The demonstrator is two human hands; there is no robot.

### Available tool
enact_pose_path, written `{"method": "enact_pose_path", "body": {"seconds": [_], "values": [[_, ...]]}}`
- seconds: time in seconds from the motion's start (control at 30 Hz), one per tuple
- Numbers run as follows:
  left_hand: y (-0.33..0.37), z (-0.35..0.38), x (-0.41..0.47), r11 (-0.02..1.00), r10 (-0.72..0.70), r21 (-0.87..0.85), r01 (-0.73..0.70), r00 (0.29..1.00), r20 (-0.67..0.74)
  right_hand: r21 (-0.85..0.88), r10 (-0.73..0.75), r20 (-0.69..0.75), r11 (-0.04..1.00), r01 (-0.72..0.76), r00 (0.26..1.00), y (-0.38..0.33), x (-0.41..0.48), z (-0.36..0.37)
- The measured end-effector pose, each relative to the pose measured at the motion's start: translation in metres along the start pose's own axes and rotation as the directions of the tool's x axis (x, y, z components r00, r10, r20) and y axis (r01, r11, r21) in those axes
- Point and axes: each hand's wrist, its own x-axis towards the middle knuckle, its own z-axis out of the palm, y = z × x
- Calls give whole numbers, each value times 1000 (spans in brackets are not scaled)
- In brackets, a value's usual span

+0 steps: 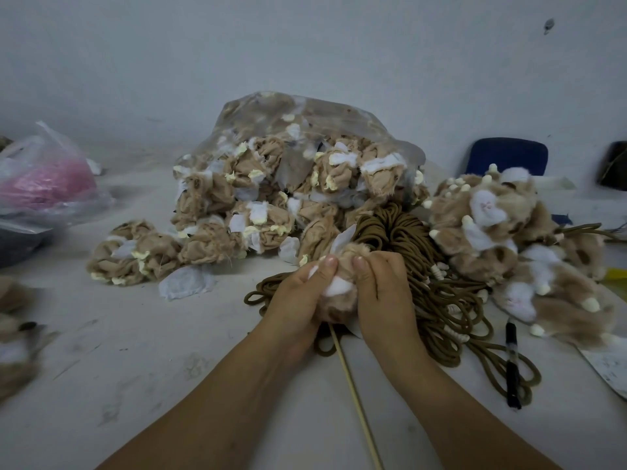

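One wide pale table (135,351) carries it all. At the back of it sits the big clear bag (291,157), crammed with tan and white fabric bundles, and more of them spill out at its left foot. Off to the right is a heap of furry toys (509,239), cut off by the frame edge. Between bag and heap sprawls a bundle of brown cord (441,300), its loops running under both wrists.

Now the action, dead centre. The left hand (298,300) and the right hand (383,286) both clutch the plush skin (339,296), fingers curled round its flanks and both thumbs pressed on its top. It sits squeezed between the palms, held just above the cord. Most of it is buried in the grip, showing only tan fur and a white patch. Its long axis runs away from the person, with a pale flap poking out at the far end.

A thin wooden stick (353,391) slants from the bottom edge up to the skin's near end. Whether it goes inside is hidden. A black pen (512,364) lies on the cord, right of the arms.
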Motion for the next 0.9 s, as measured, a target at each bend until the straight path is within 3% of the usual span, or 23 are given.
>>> {"method": "enact_pose_path", "body": {"seconds": [0.23,0.4,0.5,0.6,0.67,0.73,0.83,0.9], "values": [[-2,6,-1,990,-132,-40,135,989,66,20,124,105,992,-127,987,4,8,-4],[-2,3,-1,966,-218,-128,226,973,68,219,205,193,944,-246,959,-1,8,-2],[-3,5,-2,980,-162,-99,173,981,111,347,350,212,846,-405,912,-2,10,-3],[-3,11,-5,993,29,108,-39,995,97,173,340,17,925,-337,940,4,17,-13],[-4,12,-8,876,262,407,-258,964,47,32,246,-108,969,-244,963,6,20,-19],[-7,13,-8,678,422,607,-415,896,141,-42,201,-154,977,-210,967,9,21,-22],[-16,11,-5,486,434,735,-473,860,267,-66,209,-159,973,-221,965,12,21,-24],[-18,9,-4,463,383,770,-439,882,273,-86,188,-124,976,-199,974,13,21,-25]]}}
